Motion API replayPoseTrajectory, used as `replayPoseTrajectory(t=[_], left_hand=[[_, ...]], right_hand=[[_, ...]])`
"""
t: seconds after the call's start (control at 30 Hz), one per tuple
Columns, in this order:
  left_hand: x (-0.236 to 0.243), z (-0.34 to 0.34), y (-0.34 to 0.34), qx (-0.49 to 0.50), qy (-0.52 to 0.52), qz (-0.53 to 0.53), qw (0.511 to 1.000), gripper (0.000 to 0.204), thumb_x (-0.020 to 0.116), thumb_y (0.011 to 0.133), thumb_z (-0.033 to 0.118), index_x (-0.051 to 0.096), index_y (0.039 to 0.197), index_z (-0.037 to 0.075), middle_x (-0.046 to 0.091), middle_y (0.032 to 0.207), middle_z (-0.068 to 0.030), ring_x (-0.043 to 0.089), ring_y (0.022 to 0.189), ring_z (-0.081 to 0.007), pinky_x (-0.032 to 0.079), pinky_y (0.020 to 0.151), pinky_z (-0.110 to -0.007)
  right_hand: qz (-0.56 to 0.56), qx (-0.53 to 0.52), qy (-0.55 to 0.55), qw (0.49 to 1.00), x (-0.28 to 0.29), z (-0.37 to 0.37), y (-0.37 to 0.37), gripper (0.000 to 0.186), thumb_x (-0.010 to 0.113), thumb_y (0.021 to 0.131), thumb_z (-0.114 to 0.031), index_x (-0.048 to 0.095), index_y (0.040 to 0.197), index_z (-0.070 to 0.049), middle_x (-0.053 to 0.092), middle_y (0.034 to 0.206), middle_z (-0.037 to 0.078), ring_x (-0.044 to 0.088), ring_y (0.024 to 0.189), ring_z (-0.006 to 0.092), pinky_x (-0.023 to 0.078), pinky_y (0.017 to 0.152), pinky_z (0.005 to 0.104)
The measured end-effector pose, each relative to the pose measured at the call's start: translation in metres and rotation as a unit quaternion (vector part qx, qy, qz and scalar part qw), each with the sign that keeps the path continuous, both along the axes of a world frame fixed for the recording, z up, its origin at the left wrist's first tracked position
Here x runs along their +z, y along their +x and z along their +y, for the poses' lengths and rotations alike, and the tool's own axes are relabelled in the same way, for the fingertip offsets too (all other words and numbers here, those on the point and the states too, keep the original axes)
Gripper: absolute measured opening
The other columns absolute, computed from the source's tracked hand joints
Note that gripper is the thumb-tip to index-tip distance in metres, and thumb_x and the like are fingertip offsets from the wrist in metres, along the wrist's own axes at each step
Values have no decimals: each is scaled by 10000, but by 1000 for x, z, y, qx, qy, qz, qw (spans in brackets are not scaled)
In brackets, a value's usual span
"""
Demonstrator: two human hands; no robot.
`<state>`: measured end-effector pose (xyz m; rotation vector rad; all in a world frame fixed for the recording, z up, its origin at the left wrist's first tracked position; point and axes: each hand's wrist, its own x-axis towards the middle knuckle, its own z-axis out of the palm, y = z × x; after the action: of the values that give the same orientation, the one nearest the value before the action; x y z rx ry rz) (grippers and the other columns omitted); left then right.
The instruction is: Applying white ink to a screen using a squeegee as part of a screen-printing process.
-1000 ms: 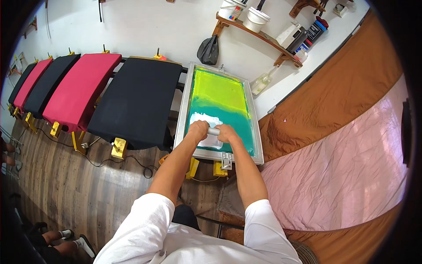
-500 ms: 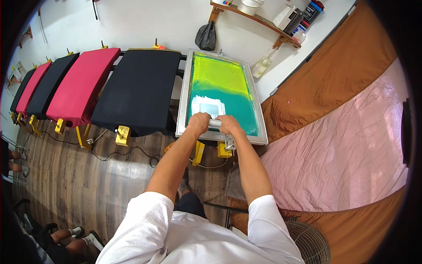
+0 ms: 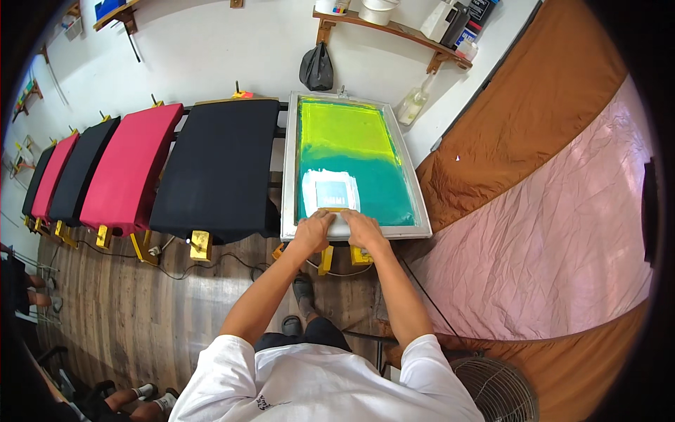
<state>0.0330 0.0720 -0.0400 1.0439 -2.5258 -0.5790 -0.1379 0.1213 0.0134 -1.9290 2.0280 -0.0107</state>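
Note:
Both my hands grip a pale squeegee (image 3: 339, 221) with a yellow edge at the near side of a metal-framed printing screen (image 3: 424, 197). My left hand (image 3: 311, 233) is closed on its left part, my right hand (image 3: 365, 229) on its right part. The screen's mesh is lime-yellow (image 3: 344, 123) at the back and teal (image 3: 380, 190) toward me, with a white ink patch (image 3: 330, 183) around a pale rectangle just beyond the squeegee. Immediately left is a pallet covered in black fabric (image 3: 214, 158).
More pallets in pink (image 3: 126, 158) and black fabric run left. A wall shelf (image 3: 394, 32) holds buckets and containers; a dark bag (image 3: 316, 67) hangs below. Brown-and-pink fabric (image 3: 534, 232) lies right, a fan (image 3: 496, 387) near me. Other people's legs (image 3: 133, 401) show lower left.
My hands and the squeegee have moved toward me, from within the white patch to the screen's near edge, uncovering a pale rectangle in that patch. The view has shifted slightly.

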Motion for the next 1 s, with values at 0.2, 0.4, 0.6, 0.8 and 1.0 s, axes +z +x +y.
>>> replayPoseTrajectory(t=[0.2, 0.4, 0.6, 0.8, 1.0], left_hand=[[8, 3, 7, -42, 32, -102, 993, 858, 743, 656, 76, 420, 1450, 82, 426, 1516, -167, 417, 1401, -341, 397, 1086, -543], [21, 6, 12, -86, 77, -127, 985, 925, 779, 713, 172, 330, 1518, 98, 331, 1573, -186, 325, 1457, -355, 322, 1142, -561], [78, 2, 39, 100, 245, 131, 956, 638, 748, 846, 210, 499, 1405, 31, 621, 1310, -207, 569, 1254, -388, 445, 1065, -411], [18, -25, 59, 351, 126, 242, 896, 484, 657, 952, 233, 522, 1345, -16, 661, 1190, -194, 656, 1076, -310, 512, 923, -396], [-21, -31, 55, 432, 280, 162, 842, 586, 569, 1000, 417, 512, 1372, -33, 673, 1110, -160, 639, 1022, -242, 496, 910, -354]], right_hand=[[-28, 39, 37, 998, -5, 8, -9, 813, 695, 739, 27, 403, 1488, -92, 338, 1583, 117, 348, 1444, 300, 372, 1111, 553], [-121, 82, 52, 988, 0, 18, -34, 837, 777, 781, -146, 369, 1510, -95, 324, 1582, 159, 321, 1456, 335, 297, 1170, 515], [-344, -23, -95, 934, 30, 23, -111, 627, 752, 855, -189, 503, 1395, 11, 536, 1410, 202, 496, 1327, 302, 373, 1115, 377], [-133, -254, -182, 940, -20, 36, -205, 526, 727, 868, -229, 563, 1298, 28, 609, 1205, 265, 590, 1134, 417, 467, 974, 437], [-45, -398, -63, 914, -76, 33, -208, 685, 510, 974, -534, 413, 1443, -43, 564, 1245, 299, 556, 1144, 491, 477, 905, 558]])
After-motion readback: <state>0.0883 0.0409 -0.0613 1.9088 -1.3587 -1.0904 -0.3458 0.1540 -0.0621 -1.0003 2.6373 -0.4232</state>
